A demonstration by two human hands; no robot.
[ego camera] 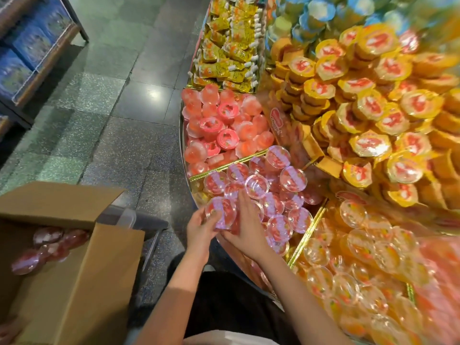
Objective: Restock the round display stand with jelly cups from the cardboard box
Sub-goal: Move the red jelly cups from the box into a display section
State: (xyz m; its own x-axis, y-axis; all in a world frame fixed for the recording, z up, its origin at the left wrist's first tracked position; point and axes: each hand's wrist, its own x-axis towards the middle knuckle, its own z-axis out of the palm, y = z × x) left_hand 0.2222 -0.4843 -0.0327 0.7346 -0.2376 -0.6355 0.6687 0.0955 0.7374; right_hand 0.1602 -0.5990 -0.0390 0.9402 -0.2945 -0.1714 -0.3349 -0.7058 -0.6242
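A red jelly cup (220, 211) with a pale purple lid sits between both my hands at the near edge of the round display stand (185, 155). My left hand (200, 226) grips its left side with curled fingers. My right hand (245, 226) lies against the cup's right side, fingers stretched over the pile of several like cups (276, 192) in that compartment. The open cardboard box (82, 265) stands at the lower left, with red jelly cups (47, 245) lying inside.
The stand's other compartments hold pink cups (224, 125), yellow pouches (229, 46), orange-lidded cups (373, 108) and clear orange jelly cups (361, 257). Gold dividers (303, 242) separate them. A shelf with blue packs (27, 53) stands far left across the tiled floor (119, 108).
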